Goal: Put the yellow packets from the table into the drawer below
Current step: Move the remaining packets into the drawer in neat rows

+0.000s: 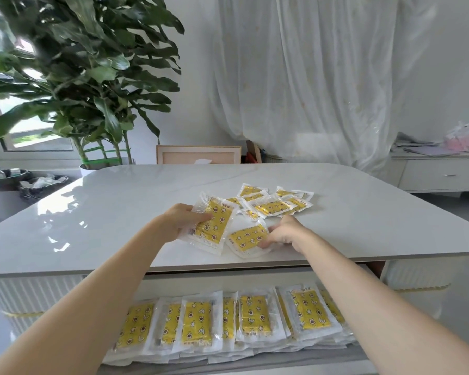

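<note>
Your left hand point(179, 221) grips a packet point(215, 226) near the table's point(114, 212) front edge, thumb on top and fingers curled under its left side. More clear wrapper shows beneath it, so you may be holding several; you cannot tell how many. Your right hand point(284, 234) pinches the right edge of a second packet point(247, 238), which lies tilted on the table just beside the first.

Each packet is a clear, crinkly plastic sleeve with a white border around a yellow rectangle printed with small flowers, stars and moons.

Behind your hands, a loose pile point(275, 203) of the same packets lies on the table, overlapping at odd angles.

Below the table edge, the drawer point(228, 368) stands open. It holds a row of packets point(255, 315) from left to right, yellow faces up, long sides toward you, overlapping their neighbours, with further layers of wrapper stacked under them.
</note>
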A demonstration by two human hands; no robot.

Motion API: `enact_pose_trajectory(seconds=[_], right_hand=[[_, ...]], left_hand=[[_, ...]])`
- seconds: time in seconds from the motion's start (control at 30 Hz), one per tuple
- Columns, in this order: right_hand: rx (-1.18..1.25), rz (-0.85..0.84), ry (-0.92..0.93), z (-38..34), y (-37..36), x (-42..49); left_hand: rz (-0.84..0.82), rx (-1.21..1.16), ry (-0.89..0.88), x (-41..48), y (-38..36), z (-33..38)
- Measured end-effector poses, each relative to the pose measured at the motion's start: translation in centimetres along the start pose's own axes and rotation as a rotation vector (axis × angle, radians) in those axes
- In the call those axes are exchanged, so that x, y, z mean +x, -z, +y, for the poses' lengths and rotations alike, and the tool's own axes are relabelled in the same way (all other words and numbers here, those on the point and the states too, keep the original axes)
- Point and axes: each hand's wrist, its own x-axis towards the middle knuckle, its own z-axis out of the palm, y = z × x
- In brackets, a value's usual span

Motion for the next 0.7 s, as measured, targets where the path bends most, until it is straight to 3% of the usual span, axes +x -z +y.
enact_pose_trajectory(seconds=[0.3,0.5,0.7], right_hand=[[-0.053,-0.067,-0.001,-0.6,0.0,-0.9],[0.148,-0.045,0.057,-0.4,0.6,-0.2],[0.386,0.011,0.287,-1.7,1.7,-0.8]], left_hand=[[-0.083,0.027,-0.016,-0.1,-0.8,1.2],[-0.103,0.061,-0.008,0.0,-1.7,1.5],[-0.188,0.078,-0.04,-0.6,-2.0,1.9]])
